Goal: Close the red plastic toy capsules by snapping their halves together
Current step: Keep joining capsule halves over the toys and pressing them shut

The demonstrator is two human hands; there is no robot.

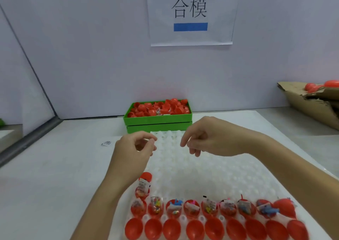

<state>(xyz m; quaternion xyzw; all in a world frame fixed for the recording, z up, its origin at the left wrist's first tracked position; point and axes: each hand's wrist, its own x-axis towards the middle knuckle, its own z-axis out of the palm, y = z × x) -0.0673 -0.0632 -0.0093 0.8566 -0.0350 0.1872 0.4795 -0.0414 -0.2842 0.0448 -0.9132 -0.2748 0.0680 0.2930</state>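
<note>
1. A row of closed red capsules stands along the near edge of the white tray, each egg-shaped, smooth and upright in its own pocket.
2. Just behind it, a row of open red capsule halves sits cup-up, each holding a small bagged toy or a loose figure, such as a blue one near the right end.
3. One capsule at that row's right end has its red top on, tilted.
4. One more filled open half stands alone in the third row at the left, with a packet sticking up out of it.
5. Loose empty red halves lie heaped in the green box at the far wall.
</note>
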